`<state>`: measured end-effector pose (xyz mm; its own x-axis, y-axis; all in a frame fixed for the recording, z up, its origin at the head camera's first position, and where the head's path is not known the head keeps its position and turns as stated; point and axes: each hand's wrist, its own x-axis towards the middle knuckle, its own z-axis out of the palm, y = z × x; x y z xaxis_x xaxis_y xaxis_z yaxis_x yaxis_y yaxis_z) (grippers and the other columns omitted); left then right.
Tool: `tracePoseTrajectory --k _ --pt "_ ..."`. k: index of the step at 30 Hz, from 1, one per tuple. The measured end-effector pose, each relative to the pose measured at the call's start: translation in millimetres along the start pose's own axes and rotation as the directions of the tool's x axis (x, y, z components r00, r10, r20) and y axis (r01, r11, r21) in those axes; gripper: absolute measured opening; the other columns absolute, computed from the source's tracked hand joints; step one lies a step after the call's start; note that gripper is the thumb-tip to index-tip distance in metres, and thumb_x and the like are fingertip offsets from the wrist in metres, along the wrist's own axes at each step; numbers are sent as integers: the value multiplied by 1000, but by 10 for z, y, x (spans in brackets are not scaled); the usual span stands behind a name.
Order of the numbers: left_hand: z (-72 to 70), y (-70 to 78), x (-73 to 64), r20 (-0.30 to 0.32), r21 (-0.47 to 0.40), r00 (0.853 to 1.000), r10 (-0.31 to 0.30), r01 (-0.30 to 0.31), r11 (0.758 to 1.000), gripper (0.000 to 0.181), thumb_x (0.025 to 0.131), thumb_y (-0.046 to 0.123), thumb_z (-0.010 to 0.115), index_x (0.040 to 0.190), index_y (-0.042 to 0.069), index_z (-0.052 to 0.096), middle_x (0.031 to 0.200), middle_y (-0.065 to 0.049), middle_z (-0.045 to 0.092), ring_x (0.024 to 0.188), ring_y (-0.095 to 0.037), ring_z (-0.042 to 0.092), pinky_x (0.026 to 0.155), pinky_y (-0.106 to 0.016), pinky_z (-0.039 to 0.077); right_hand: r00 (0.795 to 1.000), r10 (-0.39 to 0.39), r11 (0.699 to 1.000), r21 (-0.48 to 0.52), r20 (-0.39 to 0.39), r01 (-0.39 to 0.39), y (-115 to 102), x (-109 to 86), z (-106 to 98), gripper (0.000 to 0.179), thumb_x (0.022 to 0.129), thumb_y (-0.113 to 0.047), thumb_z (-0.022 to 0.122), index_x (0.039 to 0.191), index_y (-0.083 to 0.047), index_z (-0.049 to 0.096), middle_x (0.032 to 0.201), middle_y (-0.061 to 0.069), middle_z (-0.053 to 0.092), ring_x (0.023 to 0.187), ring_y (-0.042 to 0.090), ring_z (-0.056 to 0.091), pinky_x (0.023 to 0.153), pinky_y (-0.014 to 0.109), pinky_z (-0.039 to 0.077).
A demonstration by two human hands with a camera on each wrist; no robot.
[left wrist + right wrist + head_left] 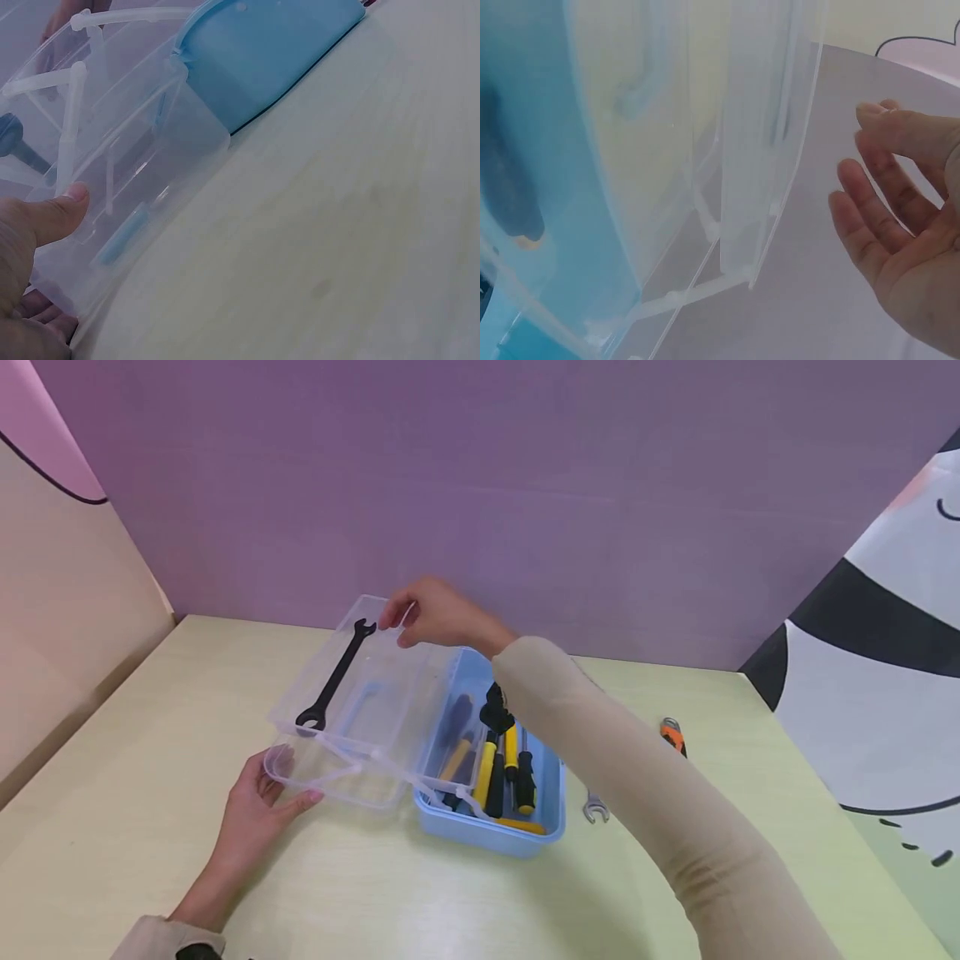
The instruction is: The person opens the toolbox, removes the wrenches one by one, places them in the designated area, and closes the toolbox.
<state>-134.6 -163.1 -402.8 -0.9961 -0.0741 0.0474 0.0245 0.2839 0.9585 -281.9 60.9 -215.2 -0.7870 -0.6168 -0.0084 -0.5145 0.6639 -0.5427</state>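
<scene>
A light blue toolbox stands opened out to the left, its clear plastic lid and clear tray joined by pale hinge arms. My left hand grips the lid's near left corner, thumb on one side and fingers underneath. A black wrench lies lengthwise in the clear tray. Over the tray's far end is my right hand, fingers loosely bent. The right wrist view has that hand apart from the clear plastic, with nothing in its fingers.
Several screwdrivers with yellow and black handles lie in the blue box. On the table, right of the box, are a silver wrench end and an orange-and-black tool, partly behind my right sleeve. A purple backdrop rises behind.
</scene>
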Motion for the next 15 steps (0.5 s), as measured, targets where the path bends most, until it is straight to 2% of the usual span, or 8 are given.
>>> tracePoseTrajectory --k 9,15 --pt "44 10 -14 8 -7 1000 -6 6 1000 76 81 1 72 139 -11 25 147 -31 32 139 -41 29 114 -37 29 997 -77 990 -116 22 79 -57 115 99 24 86 -3 68 109 -8 71 114 3 67 107 21 57 93 25 52" --pt "60 21 -12 25 -8 999 -28 28 1000 79 82 0 72 141 -11 22 148 -32 29 140 -41 27 116 -40 28 983 -161 953 -247 86 177 -121 172 166 24 87 -4 67 109 -13 72 117 0 66 112 19 56 100 26 48"
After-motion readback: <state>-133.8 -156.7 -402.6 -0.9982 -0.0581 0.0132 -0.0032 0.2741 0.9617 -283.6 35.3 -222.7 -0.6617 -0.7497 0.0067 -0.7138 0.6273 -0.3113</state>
